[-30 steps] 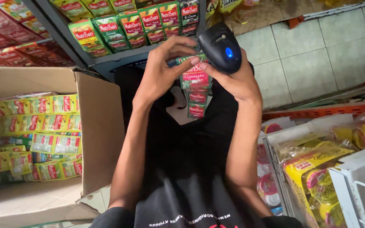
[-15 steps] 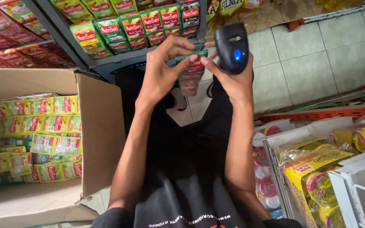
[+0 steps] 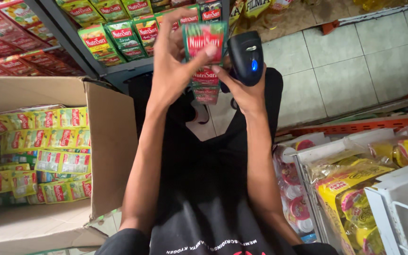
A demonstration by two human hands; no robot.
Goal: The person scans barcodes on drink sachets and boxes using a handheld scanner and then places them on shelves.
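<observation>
left hand [image 3: 175, 71] grips sachet strip [image 3: 204, 56], raised higher | right hand [image 3: 242, 89] clasps scanner [image 3: 245, 56]

Black short-sleeved T-shirt [image 3: 204, 208], small white lettering across the chest at bottom centre of frame. Bare forearms, left hand [image 3: 175, 66] and right hand [image 3: 242, 89] uncovered. Dark trousers [image 3: 260, 118] at frame centre.

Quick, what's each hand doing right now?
Left hand: closed on a strip of red and green sachets, held up.
Right hand: gripping a black handheld scanner, fingertips also touching the strip.
</observation>
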